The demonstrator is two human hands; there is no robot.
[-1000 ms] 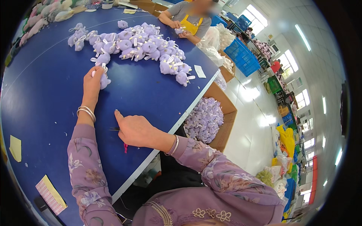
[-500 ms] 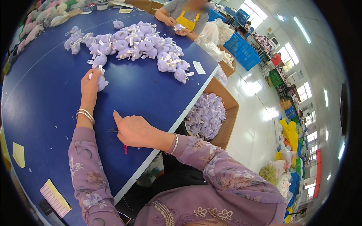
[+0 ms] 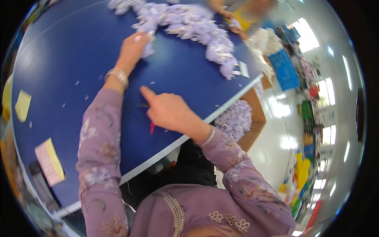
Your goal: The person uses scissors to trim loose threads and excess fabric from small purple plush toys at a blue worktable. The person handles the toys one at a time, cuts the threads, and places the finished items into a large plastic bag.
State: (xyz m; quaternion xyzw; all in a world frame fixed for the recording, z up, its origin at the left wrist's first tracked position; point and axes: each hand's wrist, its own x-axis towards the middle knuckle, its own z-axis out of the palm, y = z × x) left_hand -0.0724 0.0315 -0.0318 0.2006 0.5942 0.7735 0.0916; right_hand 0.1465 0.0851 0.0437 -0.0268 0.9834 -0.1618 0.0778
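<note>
My left hand (image 3: 133, 48) is closed on a small lilac plush piece (image 3: 148, 49) at the near left side of a pile of similar lilac plush pieces (image 3: 189, 20). White ribbon-like bits show among the pile. Lower and to the right, my right hand (image 3: 170, 111) hovers over or rests on the blue table (image 3: 90, 51), its index finger stretched forward. The other fingers curl round a thin dark pointed tool (image 3: 143, 105), mostly hidden in the palm. Below that hand hangs a pink tie (image 3: 152, 127). The picture is blurred.
Paper slips (image 3: 50, 162) lie at the table's left, with a white card (image 3: 244, 70) near its right edge. Beside that edge a cardboard box (image 3: 258, 114) holds many lilac pieces (image 3: 237, 118). Across the table a co-worker's hands (image 3: 233, 24) show. A blue crate (image 3: 285, 70) stands beyond.
The whole view has swung, so the table, pile and both hands sit higher and farther right. My left hand still grips the plush piece near the pile; my right hand keeps its pose.
</note>
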